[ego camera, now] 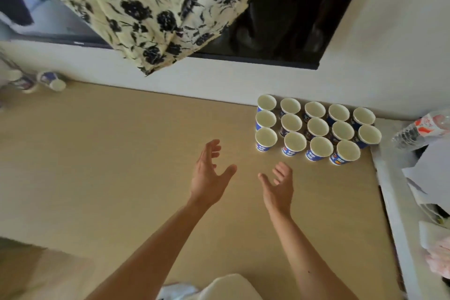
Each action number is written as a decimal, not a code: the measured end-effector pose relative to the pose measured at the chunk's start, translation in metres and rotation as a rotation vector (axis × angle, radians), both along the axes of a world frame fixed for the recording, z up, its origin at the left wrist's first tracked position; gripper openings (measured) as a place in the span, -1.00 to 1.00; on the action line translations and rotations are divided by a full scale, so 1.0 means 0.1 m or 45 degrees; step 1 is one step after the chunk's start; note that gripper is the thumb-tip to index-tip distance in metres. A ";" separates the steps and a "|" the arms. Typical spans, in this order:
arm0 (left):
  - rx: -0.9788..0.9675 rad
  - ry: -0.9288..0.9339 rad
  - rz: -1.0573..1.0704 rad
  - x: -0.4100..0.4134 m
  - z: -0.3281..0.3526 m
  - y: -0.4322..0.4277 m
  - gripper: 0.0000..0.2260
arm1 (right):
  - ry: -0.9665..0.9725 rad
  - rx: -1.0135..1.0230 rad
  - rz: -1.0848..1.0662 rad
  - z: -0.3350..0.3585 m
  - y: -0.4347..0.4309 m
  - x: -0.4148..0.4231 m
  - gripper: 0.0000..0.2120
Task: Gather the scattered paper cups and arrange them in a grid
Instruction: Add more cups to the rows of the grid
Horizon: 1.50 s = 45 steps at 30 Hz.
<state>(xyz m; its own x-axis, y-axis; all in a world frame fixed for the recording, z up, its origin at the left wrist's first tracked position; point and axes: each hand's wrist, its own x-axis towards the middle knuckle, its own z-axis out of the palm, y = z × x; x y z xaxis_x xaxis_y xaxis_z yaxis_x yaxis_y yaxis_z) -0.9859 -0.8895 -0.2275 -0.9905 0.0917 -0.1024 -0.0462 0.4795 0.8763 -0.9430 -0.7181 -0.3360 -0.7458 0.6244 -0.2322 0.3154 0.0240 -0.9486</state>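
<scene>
Several blue-and-white paper cups (317, 129) stand upright in three rows at the far right of the tan table (109, 165), against the wall. Two more paper cups (51, 80) lie on their sides at the far left edge. My left hand (210, 175) hovers over the table's middle with fingers spread and holds nothing. My right hand (280, 184) hangs beside it, palm turned inward, fingers relaxed, also holding nothing. Both hands are left of and nearer to me than the cup grid.
A flowered curtain (155, 7) hangs over a dark window (292, 19) behind the table. A plastic water bottle (421, 129) and white papers (428, 173) lie on a white ledge at the right. A white object (229, 287) sits at the near edge.
</scene>
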 end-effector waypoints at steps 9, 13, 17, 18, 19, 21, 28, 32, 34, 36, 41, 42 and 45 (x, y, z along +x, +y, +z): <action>0.067 0.119 0.377 0.48 0.35 -1.76 -0.42 | 0.157 0.090 0.506 0.72 -1.94 -0.22 -0.37; 0.101 0.156 0.491 0.71 0.49 -2.54 -0.45 | 0.157 0.040 0.595 0.90 -2.74 -0.15 -0.43; 0.081 0.175 0.567 0.92 0.56 -3.26 -0.47 | 0.164 0.013 0.649 0.98 -3.48 -0.05 -0.47; 0.079 0.171 0.583 0.95 0.57 -3.37 -0.47 | 0.165 -0.001 0.660 0.98 -3.59 -0.02 -0.47; 0.077 0.168 0.602 1.00 0.57 -3.53 -0.48 | 0.163 -0.016 0.680 0.98 -3.76 0.01 -0.47; 0.062 0.171 0.638 1.05 0.56 -3.80 -0.48 | 0.148 -0.032 0.717 0.97 -4.03 0.05 -0.48; 0.024 0.114 0.725 0.89 0.44 -4.47 -0.49 | 0.085 -0.096 0.794 0.90 -4.73 -0.20 -0.50; -0.043 0.089 0.740 0.59 0.40 -4.84 -0.49 | 0.064 -0.131 0.818 0.83 -5.12 -0.54 -0.51; -0.078 0.070 0.750 0.39 0.40 -5.05 -0.48 | 0.044 -0.158 0.836 0.80 -5.33 -0.75 -0.51; -0.129 0.070 0.748 0.15 0.42 -5.28 -0.48 | 0.030 -0.172 0.861 0.79 -5.55 -0.98 -0.51; -0.180 0.068 0.795 -0.34 0.48 -5.91 -0.46 | -0.003 -0.173 0.927 0.91 -6.04 -1.53 -0.48; -0.185 0.058 0.805 -0.43 0.47 -6.05 -0.46 | -0.022 -0.167 0.939 0.92 -6.13 -1.64 -0.48; -0.221 0.026 0.812 -0.67 0.41 -6.50 -0.45 | -0.074 -0.153 0.978 0.96 -6.43 -1.86 -0.47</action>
